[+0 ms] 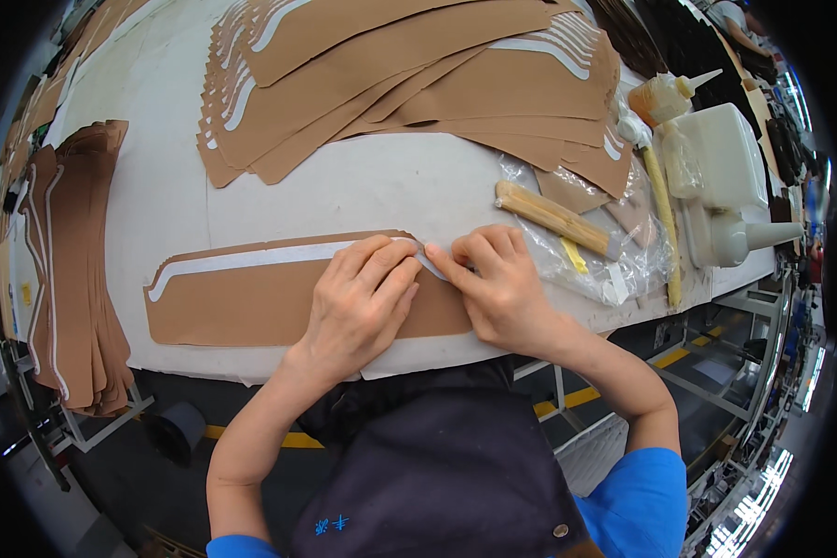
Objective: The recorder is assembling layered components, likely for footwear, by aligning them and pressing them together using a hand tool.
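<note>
A long brown leather-like panel lies flat on the white tabletop in front of me. A white strip runs along its far edge and curves down at the left end. My left hand bears on the panel's right half, fingers bent and drawn together at the strip. Facing it, my right hand has its fingers curled, with thumb and forefinger pinching at the curved right end of the same edge. The fingertips of both hands nearly meet there. My hands cover the panel's right end and part of the strip.
Fanned brown panels with white strips fill the far side; another stack hangs at the left edge. At right lie a wooden stick, a clear plastic bag, a nozzle bottle and a white jug.
</note>
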A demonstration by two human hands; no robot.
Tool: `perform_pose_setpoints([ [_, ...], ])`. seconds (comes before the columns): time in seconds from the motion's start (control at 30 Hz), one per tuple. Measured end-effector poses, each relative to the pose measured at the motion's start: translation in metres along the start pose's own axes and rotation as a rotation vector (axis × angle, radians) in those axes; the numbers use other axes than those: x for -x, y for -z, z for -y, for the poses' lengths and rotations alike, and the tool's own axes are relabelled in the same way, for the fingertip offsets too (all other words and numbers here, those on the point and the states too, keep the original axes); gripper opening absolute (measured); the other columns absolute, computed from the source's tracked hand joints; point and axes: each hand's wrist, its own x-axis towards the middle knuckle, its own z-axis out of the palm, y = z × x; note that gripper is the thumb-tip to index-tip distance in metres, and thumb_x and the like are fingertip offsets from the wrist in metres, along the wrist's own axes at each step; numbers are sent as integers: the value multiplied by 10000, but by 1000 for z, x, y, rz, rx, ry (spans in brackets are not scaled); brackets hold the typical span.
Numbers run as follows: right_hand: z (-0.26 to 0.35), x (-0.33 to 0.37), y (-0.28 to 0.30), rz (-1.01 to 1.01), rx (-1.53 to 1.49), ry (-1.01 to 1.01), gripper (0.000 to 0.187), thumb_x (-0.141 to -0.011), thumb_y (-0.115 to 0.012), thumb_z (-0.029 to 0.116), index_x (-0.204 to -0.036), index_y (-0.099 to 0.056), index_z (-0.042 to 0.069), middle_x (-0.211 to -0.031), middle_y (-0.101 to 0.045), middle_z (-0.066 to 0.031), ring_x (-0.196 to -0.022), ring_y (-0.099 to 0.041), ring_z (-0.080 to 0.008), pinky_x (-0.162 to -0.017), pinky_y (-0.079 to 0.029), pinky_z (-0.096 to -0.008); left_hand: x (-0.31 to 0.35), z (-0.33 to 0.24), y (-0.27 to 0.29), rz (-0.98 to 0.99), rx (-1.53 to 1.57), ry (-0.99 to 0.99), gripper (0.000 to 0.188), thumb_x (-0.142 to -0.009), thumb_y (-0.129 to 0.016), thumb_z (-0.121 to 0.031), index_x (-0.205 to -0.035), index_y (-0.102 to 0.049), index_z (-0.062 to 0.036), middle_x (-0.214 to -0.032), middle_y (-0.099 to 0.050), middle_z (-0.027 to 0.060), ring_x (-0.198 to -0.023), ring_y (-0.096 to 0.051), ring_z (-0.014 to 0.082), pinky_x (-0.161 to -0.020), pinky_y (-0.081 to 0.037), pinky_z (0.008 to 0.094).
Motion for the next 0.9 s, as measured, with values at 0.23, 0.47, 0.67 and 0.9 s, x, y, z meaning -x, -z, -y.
perform_pose_setpoints([
  [0.23,11,2,10,45,162,127,529,-727,-660,12,-1249,-689,-67,-1125,-616,-172,-1099,-608,-346,-937,-464,-479,9,0,10,-12,23,20,297,-818,-788,-4,-1108,-725,-10,-1228,-713,105,-1182,-677,313,-1018,-551,436],
  [0.47,-1,-1,25,24,-15,-100,362,-712,-649,-59,-1060,-724,7,-982,-632,-125,-941,-591,-337,-845,-457,-445,66,34,73,-116,-139,165,236,-864,-747,31,-1097,-739,-6,-1234,-716,122,-1210,-668,335,-1079,-517,466],
  [0.67,10,10,107,111,115,-345,144,-816,-685,-87,-924,-697,7,-945,-621,-132,-953,-609,-330,-844,-471,-411,130,67,128,-367,-165,646,288,-921,-749,-56,-1203,-720,-6,-1332,-652,147,-1222,-619,344,-1048,-497,453],
  [0.9,29,-110,51,303,-182,-74,256,-892,-737,35,-1144,-698,15,-1133,-651,-166,-1096,-626,-367,-921,-515,-442,123,77,155,-83,-142,699,522,-814,-862,-184,-1266,-663,-16,-1260,-639,134,-1179,-602,335,-1056,-472,435],
])
